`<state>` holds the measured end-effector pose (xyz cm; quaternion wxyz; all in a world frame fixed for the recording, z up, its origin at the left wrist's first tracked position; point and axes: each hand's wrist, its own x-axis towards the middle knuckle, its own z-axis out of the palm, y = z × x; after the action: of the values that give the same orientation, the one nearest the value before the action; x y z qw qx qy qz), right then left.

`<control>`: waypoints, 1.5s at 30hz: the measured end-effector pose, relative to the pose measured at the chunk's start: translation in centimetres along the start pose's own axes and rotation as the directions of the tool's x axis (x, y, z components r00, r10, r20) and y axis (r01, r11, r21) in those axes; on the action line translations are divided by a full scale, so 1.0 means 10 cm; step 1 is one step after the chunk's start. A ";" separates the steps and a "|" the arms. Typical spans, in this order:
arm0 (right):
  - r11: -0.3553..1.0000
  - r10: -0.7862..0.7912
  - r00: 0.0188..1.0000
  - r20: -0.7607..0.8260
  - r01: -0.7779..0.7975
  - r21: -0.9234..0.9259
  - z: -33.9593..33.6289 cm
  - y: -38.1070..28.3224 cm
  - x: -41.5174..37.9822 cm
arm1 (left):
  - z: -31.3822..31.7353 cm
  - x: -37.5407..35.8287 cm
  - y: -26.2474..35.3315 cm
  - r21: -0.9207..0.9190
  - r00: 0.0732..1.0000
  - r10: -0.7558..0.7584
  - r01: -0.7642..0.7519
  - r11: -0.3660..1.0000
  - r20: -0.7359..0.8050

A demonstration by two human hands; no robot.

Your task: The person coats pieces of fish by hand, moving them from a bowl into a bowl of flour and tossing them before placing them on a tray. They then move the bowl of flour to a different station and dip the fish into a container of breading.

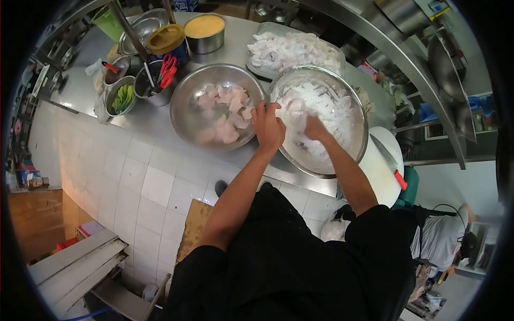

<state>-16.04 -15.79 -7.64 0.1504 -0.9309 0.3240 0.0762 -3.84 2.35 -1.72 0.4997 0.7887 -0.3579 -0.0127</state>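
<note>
My left hand [269,127] grips the near-left rim of a wide steel bowl [357,140], where it meets a steel colander [184,120]. Inside the bowl lies white flour [326,107], with some pale lumps coated in it. My right hand [316,129] is down in this flour; its fingers are smeared by motion and partly hidden. Pale raw meat pieces [235,104] lie in the colander at the left. Behind the bowl, a clear tray [257,68] holds a heap of flour-coated pieces [294,51].
A red-handled knife [390,160] lies on a round white cutting board [372,179] at the right. Red scissors [167,69] stand in a steel pot. A pot of yellow liquid [205,25] is behind. A shelf post [128,29] rises left. Another person [441,238] is at lower right.
</note>
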 end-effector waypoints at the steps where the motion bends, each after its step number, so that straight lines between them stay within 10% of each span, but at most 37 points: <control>1: 0.995 -0.099 0.994 0.035 0.098 0.019 0.04 -0.05 0.01 | 0.00 0.00 -0.01 -0.004 1.000 0.004 -0.004 1.000 0.001; 2: 0.948 -0.100 0.973 -0.207 0.156 0.276 0.04 -0.06 0.01 | 0.01 0.00 -0.01 0.001 1.000 -0.002 0.002 1.000 0.015; 5: 0.606 0.057 0.995 -0.085 0.033 0.795 -0.44 -0.20 0.23 | 0.00 -0.01 0.00 -0.003 1.000 -0.012 0.012 1.000 0.019; 9: 0.617 0.092 0.993 0.069 -0.112 0.779 -0.46 -0.40 0.52 | 0.00 0.00 0.00 -0.004 1.000 -0.018 0.018 1.000 0.010; 10: 0.961 0.066 0.997 0.028 -0.071 0.267 -0.27 -0.62 0.52 | 0.01 -0.01 0.00 -0.005 1.000 -0.015 0.015 1.000 0.007; 11: 0.937 0.022 1.000 0.007 -0.018 -0.348 -0.13 -0.75 0.47 | 0.00 -0.01 0.01 -0.011 1.000 0.004 -0.004 1.000 -0.023; 13: 0.877 -0.213 0.977 -0.015 0.185 -0.444 0.08 -0.80 0.25 | -0.01 0.01 0.01 -0.016 0.998 0.023 -0.024 1.000 -0.064; 14: 0.919 -0.319 0.933 -0.168 0.261 -0.297 0.07 -0.71 0.13 | -0.01 -0.01 0.00 -0.010 0.997 0.029 -0.030 1.000 -0.067; 15: 0.809 -0.496 0.868 0.008 0.466 -0.358 -0.06 -0.48 0.19 | 0.00 -0.03 0.00 -0.005 0.997 0.033 -0.033 0.999 -0.072; 19: 0.845 -0.329 0.845 -0.422 0.463 0.267 -0.26 0.17 0.53 | 0.00 0.00 0.02 -0.007 0.996 0.037 -0.037 0.999 -0.082; 22: 0.960 0.096 0.875 -0.475 0.045 0.276 -0.53 0.48 0.46 | 0.00 -0.01 0.02 0.011 0.998 0.025 -0.025 1.000 -0.057; 25: 0.920 0.391 0.918 -0.070 -0.390 0.031 -0.26 0.99 0.44 | -0.01 -0.01 0.01 -0.011 0.998 0.024 -0.024 1.000 -0.064; 36: 0.932 -0.181 0.982 0.061 0.151 0.329 0.36 -0.51 -0.31 | 0.04 -0.01 -0.01 -0.087 0.998 -0.017 0.012 0.996 -0.056; 39: 0.774 -0.299 0.931 0.209 0.108 0.624 0.18 -0.44 -0.43 | 0.02 -0.04 0.01 -0.107 0.997 -0.002 -0.006 0.994 -0.074; 40: 0.579 -0.085 0.938 0.335 -0.227 0.783 0.05 -0.44 -0.45 | -0.01 -0.10 0.01 -0.104 0.998 -0.002 -0.006 0.995 -0.070; 41: 0.509 -0.223 0.909 0.352 -0.199 0.837 -0.17 -0.42 -0.38 | -0.01 -0.08 0.02 -0.104 0.999 -0.018 0.012 0.994 -0.051; 42: 0.785 -0.181 0.970 0.164 0.042 0.618 -0.37 -0.45 -0.29 | -0.02 -0.05 0.04 -0.103 0.999 -0.037 0.034 0.994 -0.030; 44: 0.585 -0.020 0.998 0.054 -0.032 0.810 -0.26 -0.19 0.10 | -0.01 -0.04 0.04 -0.084 0.998 -0.037 0.033 0.996 -0.044; 45: 0.853 -0.064 0.997 -0.042 0.077 0.516 -0.33 -0.11 0.27 | 0.00 -0.05 0.04 -0.069 0.998 -0.033 0.030 0.997 -0.050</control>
<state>-13.12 -17.66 -4.90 0.3936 -0.8685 0.2999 -0.0301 -4.46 2.57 -1.57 0.5350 0.7768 -0.3319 -0.0127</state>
